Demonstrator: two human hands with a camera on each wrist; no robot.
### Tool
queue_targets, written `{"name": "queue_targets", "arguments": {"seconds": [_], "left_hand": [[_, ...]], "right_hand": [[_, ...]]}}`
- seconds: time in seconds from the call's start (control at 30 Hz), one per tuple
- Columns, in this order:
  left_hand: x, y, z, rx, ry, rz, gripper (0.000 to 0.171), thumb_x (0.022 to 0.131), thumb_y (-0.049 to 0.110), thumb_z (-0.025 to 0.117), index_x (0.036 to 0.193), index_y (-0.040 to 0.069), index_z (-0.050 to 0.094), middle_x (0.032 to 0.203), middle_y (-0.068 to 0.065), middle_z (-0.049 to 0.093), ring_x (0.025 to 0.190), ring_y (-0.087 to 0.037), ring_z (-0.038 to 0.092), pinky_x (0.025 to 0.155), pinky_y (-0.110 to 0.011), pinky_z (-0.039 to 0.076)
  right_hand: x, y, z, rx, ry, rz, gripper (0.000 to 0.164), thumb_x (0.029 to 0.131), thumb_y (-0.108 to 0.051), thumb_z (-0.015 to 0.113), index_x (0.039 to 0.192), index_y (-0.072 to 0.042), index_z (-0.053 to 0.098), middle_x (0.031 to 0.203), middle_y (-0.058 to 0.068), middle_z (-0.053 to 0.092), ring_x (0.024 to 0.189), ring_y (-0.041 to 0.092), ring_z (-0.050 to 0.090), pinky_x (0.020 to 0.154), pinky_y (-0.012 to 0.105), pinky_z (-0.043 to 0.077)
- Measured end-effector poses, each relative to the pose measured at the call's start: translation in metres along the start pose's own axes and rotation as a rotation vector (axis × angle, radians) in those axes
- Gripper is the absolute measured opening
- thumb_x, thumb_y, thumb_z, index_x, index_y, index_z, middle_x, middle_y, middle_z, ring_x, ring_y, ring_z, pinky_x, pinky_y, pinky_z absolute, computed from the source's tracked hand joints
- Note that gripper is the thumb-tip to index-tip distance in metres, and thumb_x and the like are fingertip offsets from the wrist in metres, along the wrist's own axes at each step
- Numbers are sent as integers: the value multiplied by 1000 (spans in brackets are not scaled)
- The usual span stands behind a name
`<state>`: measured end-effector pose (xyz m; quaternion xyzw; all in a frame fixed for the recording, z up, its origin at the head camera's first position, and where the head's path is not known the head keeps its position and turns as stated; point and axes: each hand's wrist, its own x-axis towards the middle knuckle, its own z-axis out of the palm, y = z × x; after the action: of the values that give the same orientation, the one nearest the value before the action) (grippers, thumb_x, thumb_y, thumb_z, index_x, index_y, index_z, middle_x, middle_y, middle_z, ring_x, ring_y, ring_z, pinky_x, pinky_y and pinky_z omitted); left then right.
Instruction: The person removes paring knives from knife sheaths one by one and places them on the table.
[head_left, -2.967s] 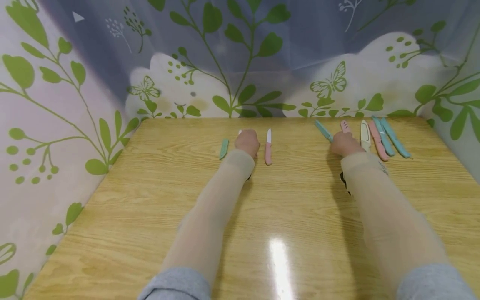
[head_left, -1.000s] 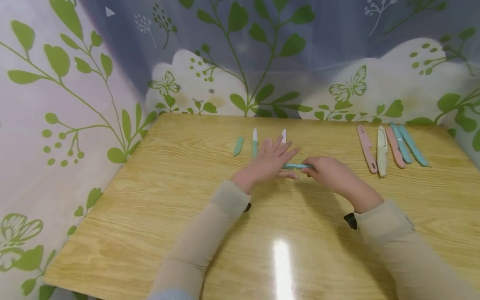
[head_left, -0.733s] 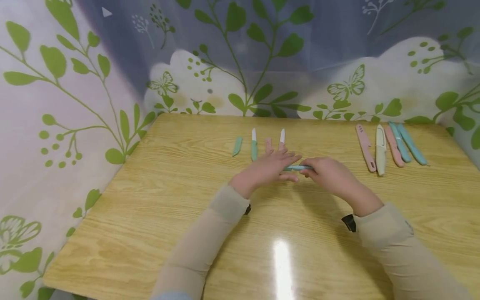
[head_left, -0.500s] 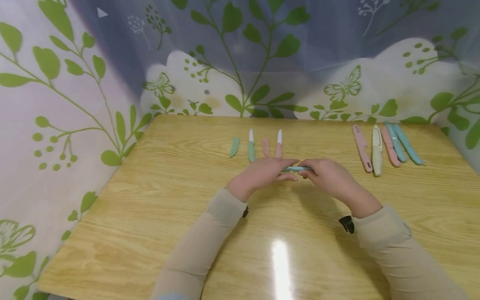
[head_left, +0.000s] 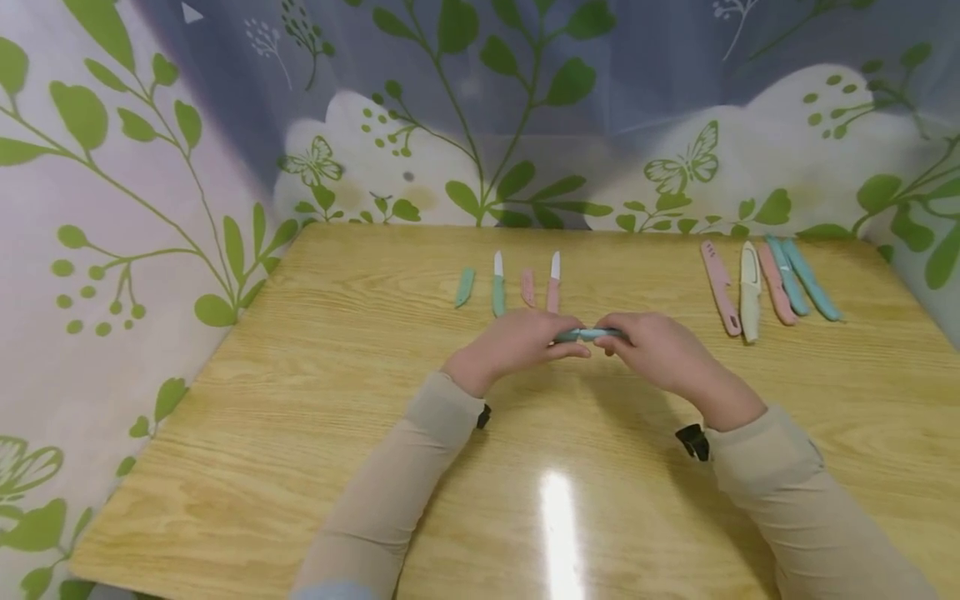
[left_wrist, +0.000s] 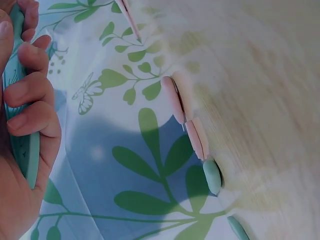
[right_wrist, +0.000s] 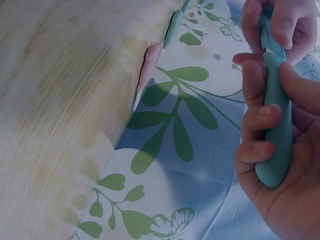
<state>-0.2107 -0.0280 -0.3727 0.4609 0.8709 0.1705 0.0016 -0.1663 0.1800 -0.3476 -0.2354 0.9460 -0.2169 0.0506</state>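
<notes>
In the head view, the left hand (head_left: 517, 342) and right hand (head_left: 667, 354) nearly met above the desk (head_left: 262, 400), a teal knife (head_left: 602, 333) lying crosswise between them, with its sheath (head_left: 567, 336) on the left hand's side. Fingers covered much of both pieces, and just beyond the left hand the lower end of a pink knife (head_left: 553, 292) was hidden. In the left wrist view, the left hand's fingers were curled round the sheath, against the palm; it seemed light, stiff and smooth enough to slip, best pinched by its flat sides, away from the mouth. The frame's edge cut off part of that hand, and the right hand could not be made out with certainty. In the right wrist view, the right hand was closed around the handle (right_wrist: 278, 125), its rounded butt resting near the palm; it looked rigid and light, with a hold well back on it probably safest. Only a pale sliver of blade (right_wrist: 275, 51) showed just past the right hand's fingertips, so how deep it sat could not be told; if ceramic, it might chip when twisted. The left hand, pinching the sheath, was cropped at the top.
</notes>
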Motion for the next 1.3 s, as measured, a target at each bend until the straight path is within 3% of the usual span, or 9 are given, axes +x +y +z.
{"name": "queue_targets", "arguments": {"seconds": [0.13,0.3,0.67,0.87,1.13,1.3], "left_hand": [[0,1,-1,-9,-17,-7,24,99,36,54,98,13,58,71,6,49,58,-3,44,56,-14,33],[1,3,-1,-28,-41,-24,24,101,33,50,91,12,53,67,6,39,55,-4,37,53,-15,29],[1,2,0,-94,-90,-61,25,103,30,46,92,9,56,68,4,43,56,-6,37,57,-17,33],[2,1,-3,-154,-128,-111,31,103,30,46,98,3,62,73,2,51,58,-7,41,60,-18,36],[1,1,-5,-183,-147,-133,30,103,29,47,101,4,64,82,-5,64,58,-7,41,59,-18,36],[1,0,-5,-191,-150,-138,30,103,29,47,99,3,64,78,-1,59,59,-7,40,59,-18,36]], "right_hand": [[0,-1,-2,2,-18,11,27,102,-24,51,116,-4,64,91,8,69,70,15,55,65,35,45],[0,1,-4,1,-28,16,28,102,-24,51,117,-4,64,91,8,69,70,15,56,65,35,46],[-2,1,-5,10,-36,13,28,102,-23,51,119,-5,65,90,7,69,71,14,56,68,37,47],[-1,3,-5,11,-34,14,28,101,-24,52,117,-6,66,89,6,69,68,14,53,67,36,46],[-2,2,-7,27,-36,18,29,101,-26,52,117,-6,67,89,6,69,68,14,52,66,34,45],[-2,6,-6,30,-26,13,30,101,-27,53,117,-5,67,89,7,69,67,14,52,65,35,44]]}}
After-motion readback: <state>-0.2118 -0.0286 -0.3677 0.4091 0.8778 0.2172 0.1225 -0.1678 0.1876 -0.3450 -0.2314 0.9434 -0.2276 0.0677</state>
